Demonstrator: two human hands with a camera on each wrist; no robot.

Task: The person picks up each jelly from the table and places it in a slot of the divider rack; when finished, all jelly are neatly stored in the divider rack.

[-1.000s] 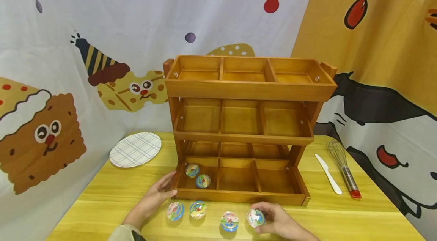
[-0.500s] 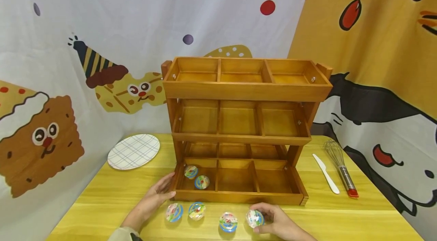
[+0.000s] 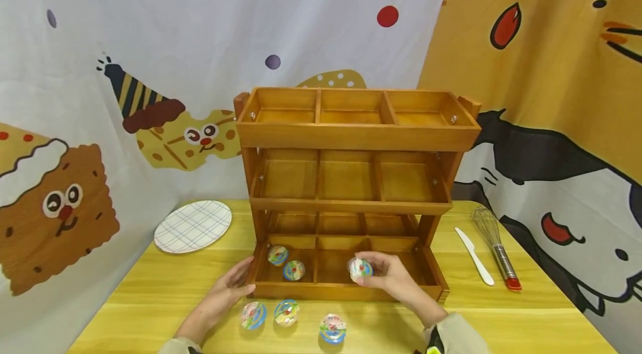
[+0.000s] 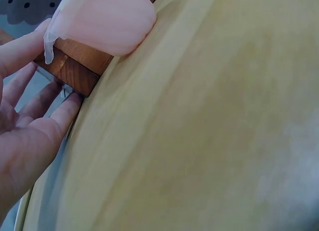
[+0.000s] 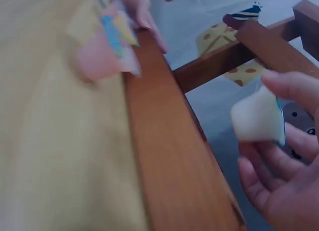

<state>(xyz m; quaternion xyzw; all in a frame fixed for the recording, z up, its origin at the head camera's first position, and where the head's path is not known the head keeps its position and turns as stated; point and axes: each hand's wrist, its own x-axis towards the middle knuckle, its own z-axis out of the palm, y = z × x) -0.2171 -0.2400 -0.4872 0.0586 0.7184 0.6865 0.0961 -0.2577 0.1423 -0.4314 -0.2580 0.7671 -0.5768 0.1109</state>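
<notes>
My right hand (image 3: 393,276) pinches a small jelly cup (image 3: 359,269) with a printed film lid over the middle compartment of the bottom tray. Its pale, cloudy body (image 5: 256,119) shows in the right wrist view. At the tray's left end, my left hand (image 3: 225,290) holds the corner of the wooden three-tier rack (image 3: 351,291), thumb at the front and fingers along the side. Two jelly cups lie in the bottom left compartment, one (image 3: 278,255) behind the other (image 3: 293,270). In front of the rack, three more stand on the table: a left (image 3: 253,315), a middle (image 3: 286,313) and a right one (image 3: 333,329).
A white checked plate (image 3: 193,227) lies on the table (image 3: 165,298) left of the rack. To the right are a white plastic knife (image 3: 474,256) and a wire whisk (image 3: 497,248) with a red handle end. Cartoon-printed cloth (image 3: 200,25) hangs behind.
My right hand has lifted the jelly cup from the tabletop and carried it forward over the bottom tray. My left hand stays at the rack's corner. The head view has shifted slightly.
</notes>
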